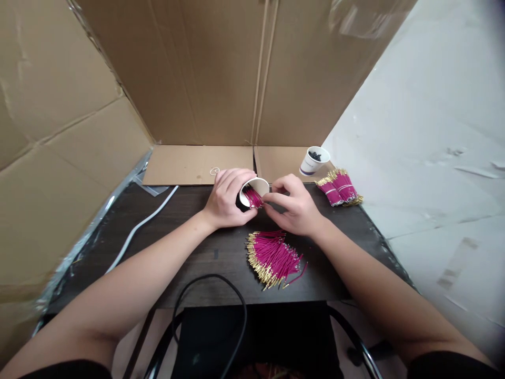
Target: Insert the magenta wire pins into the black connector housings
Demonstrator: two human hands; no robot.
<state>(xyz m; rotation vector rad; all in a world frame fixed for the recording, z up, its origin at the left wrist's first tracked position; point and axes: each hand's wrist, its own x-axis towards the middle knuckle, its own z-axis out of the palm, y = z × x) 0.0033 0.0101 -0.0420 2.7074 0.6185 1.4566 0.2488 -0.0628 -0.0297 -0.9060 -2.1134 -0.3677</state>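
Observation:
My left hand [229,199] is wrapped round a paper cup [260,184], which lies tilted with its mouth toward my right hand. Inside the cup are several short magenta wires [252,196]. The fingers of my right hand [294,205] are bent in a pinch at the cup's mouth, by the wire ends; whether they grip a wire is too small to tell. On the table just below both hands lies a fanned pile of magenta wires [276,258] with gold-coloured ends pointing mostly left and down.
A second paper cup [314,162] with small black pieces stands at the back right. Beside it are tied bundles of magenta wires [341,188]. A white loop [214,171] lies on the cardboard strip [181,163]. A white cable [138,226] and a black cable [209,275] cross the near side.

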